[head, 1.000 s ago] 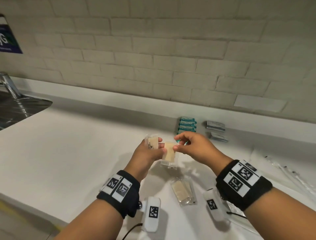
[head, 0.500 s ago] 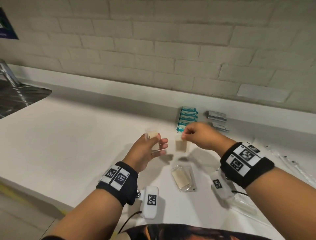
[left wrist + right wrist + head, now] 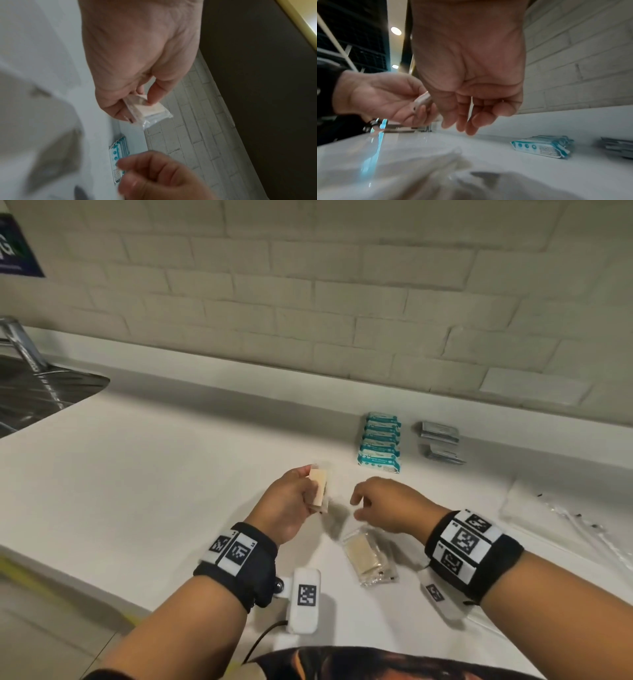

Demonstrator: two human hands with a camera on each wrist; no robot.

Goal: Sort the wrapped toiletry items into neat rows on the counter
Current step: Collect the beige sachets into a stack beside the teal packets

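The right hand hovers empty with fingers loosely curled, directly above and nearest the clear-wrapped soap bar, which lies on the counter with its long axis pointing away. The left hand pinches another wrapped soap.

The table lies bare toward its left edge; teal packets and grey packets crowd the back edge.

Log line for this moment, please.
left hand: holds wrapped soap | right hand: empty above counter | second soap packet: unsorted
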